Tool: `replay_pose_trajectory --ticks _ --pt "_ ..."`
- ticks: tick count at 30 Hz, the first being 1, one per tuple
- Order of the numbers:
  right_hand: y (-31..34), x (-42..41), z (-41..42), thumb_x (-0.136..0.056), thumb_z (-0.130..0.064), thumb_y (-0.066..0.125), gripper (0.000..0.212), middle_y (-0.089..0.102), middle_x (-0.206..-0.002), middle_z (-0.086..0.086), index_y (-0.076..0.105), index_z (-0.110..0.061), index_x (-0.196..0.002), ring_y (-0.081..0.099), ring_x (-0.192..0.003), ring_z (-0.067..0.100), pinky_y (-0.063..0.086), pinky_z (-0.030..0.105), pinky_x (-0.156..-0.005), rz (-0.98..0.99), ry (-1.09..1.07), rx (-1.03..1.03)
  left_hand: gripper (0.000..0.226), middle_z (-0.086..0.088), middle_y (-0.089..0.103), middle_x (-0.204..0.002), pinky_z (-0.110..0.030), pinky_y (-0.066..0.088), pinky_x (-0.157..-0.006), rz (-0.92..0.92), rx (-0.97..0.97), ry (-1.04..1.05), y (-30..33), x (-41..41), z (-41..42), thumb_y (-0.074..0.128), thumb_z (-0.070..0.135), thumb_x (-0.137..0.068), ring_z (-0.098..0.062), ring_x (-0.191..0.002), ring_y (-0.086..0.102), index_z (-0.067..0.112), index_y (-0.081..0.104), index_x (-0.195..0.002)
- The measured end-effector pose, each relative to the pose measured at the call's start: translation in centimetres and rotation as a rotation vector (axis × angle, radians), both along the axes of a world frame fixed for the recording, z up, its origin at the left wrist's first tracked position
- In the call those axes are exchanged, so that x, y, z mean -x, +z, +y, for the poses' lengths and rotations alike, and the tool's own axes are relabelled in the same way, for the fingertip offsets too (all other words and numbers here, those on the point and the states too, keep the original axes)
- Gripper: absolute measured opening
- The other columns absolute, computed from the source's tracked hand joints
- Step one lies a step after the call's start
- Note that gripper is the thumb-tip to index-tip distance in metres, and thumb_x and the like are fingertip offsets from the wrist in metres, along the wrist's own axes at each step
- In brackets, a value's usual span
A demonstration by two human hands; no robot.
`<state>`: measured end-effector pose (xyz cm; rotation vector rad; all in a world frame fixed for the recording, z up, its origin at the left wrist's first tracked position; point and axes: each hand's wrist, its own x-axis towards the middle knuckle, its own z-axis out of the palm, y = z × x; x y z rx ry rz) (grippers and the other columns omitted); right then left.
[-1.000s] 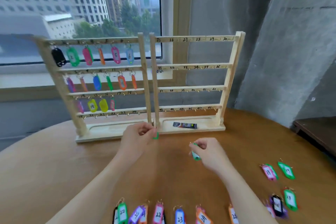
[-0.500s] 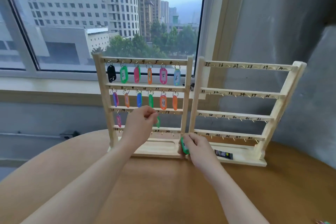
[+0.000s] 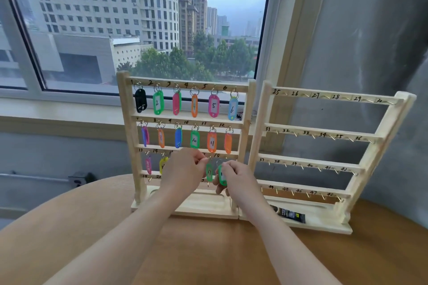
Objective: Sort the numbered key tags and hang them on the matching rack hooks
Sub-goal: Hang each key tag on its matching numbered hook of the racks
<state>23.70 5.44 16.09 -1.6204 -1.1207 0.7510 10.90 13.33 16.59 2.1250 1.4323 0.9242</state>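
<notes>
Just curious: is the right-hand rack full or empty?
Empty: on the right rack, hooks 25 to 48 hang bare, with no tags visible.

Right rack (image 3: pixel 328 162) rails read 25–48; hung tags (image 3: pixel 213 105) show 2, 5, 10, 11.

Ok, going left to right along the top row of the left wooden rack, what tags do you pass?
Black tag → green tag 2 → pink tag, edge-on → orange tag 4 → pink tag 5 → light blue tag 6.
</notes>
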Motion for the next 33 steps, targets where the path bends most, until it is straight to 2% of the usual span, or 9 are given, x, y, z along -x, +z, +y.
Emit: replay_pose_trajectory --ticks 5,9,12,14,16,18,21,27,33 --pt "-0.3 0.8 1.3 -0.108 -0.026 0.041 0.035 0.070 -0.091 0.023 0.065 -0.004 -0.095 0.065 -0.058 0.018 0.042 0.019 -0.047 0.015 -0.013 -0.044 0.017 0.013 0.070 -0.066 -0.031 0.055 -0.068 0.040 -0.032 -0.004 -0.5 0.6 -0.3 0.061 0.033 -0.095 -0.010 -0.075 0.066 0.030 0.074 -0.086" --pt "-0.1 1.5 1.9 -0.108 -0.022 0.041 0.036 0.069 -0.089 0.026 0.063 0.003 -0.095 0.063 -0.053 0.017 0.041 0.017 -0.043 0.047 -0.034 -0.064 0.017 0.012 0.070 -0.071 -0.032 0.054 -0.069 0.067 -0.039 0.020 -0.8 1.4 -0.8 0.059 0.032 -0.097 -0.010 -0.080 0.065 0.030 0.074 -0.088" --pt "-0.4 2.0 2.3 -0.107 -0.021 0.041 0.039 0.068 -0.082 0.024 0.059 -0.003 -0.077 0.062 -0.047 0.015 0.046 0.022 -0.045 -0.017 -0.075 -0.070 0.017 0.015 0.070 -0.065 -0.036 0.057 -0.075 0.045 -0.002 0.025 -1.3 2.0 -1.1 0.059 0.031 -0.097 -0.011 -0.083 0.066 0.031 0.073 -0.088" --pt "-0.7 2.3 2.5 -0.106 -0.022 0.042 0.042 0.064 -0.067 0.014 0.055 -0.011 -0.067 0.065 -0.048 0.018 0.046 0.022 -0.047 -0.117 -0.117 -0.065 0.018 0.016 0.069 -0.061 -0.037 0.056 -0.081 0.018 0.027 0.009 -1.6 2.3 -1.4 0.059 0.031 -0.098 -0.013 -0.086 0.066 0.032 0.072 -0.086" --pt "-0.9 2.3 2.5 -0.106 -0.026 0.042 0.046 0.058 -0.054 0.001 0.052 -0.015 -0.062 0.068 -0.054 0.020 0.044 0.025 -0.049 -0.212 -0.148 -0.044 0.017 0.015 0.070 -0.063 -0.027 0.051 -0.069 0.025 0.033 0.007 -1.6 2.5 -1.8 0.059 0.031 -0.099 -0.006 -0.079 0.066 0.031 0.072 -0.090" --pt "-1.2 2.2 2.4 -0.106 -0.030 0.044 0.047 0.064 -0.057 0.002 0.060 -0.012 -0.066 0.068 -0.054 0.015 0.048 0.027 -0.054 -0.263 -0.140 -0.009 0.016 0.014 0.071 -0.065 -0.023 0.044 -0.059 0.048 0.030 0.019 -1.5 2.7 -2.3 0.058 0.032 -0.100 -0.001 -0.070 0.064 0.030 0.072 -0.093" --pt "-1.4 1.5 1.4 -0.104 -0.036 0.049 0.043 0.071 -0.063 0.001 0.068 -0.010 -0.076 0.066 -0.051 0.007 0.059 0.036 -0.064 -0.327 -0.094 0.047 0.017 0.014 0.070 -0.064 -0.025 0.048 -0.059 0.015 0.064 0.006 -1.9 2.9 -3.2 0.057 0.031 -0.100 -0.003 -0.064 0.064 0.031 0.071 -0.091" --pt "-2.3 -3.9 -5.8 -0.099 -0.037 0.052 0.039 0.068 -0.064 0.001 0.064 -0.018 -0.067 0.065 -0.064 0.020 0.058 0.042 -0.066 -0.487 -0.101 0.147 0.022 0.017 0.069 -0.062 -0.026 0.045 -0.059 -0.046 0.124 -0.143 -3.7 0.0 -7.6 0.061 0.030 -0.097 -0.002 -0.060 0.061 0.033 0.065 -0.076" --pt "-2.6 -13.5 -17.5 -0.095 -0.030 0.058 0.035 0.058 -0.060 0.000 0.062 -0.012 -0.066 0.047 -0.057 0.010 0.036 0.024 -0.053 -0.541 -0.295 0.235 0.023 0.012 0.067 -0.070 -0.027 0.052 -0.069 0.023 0.162 -0.449 -6.5 -8.3 -13.9 0.061 0.039 -0.096 -0.003 -0.068 0.060 0.035 0.063 -0.073"
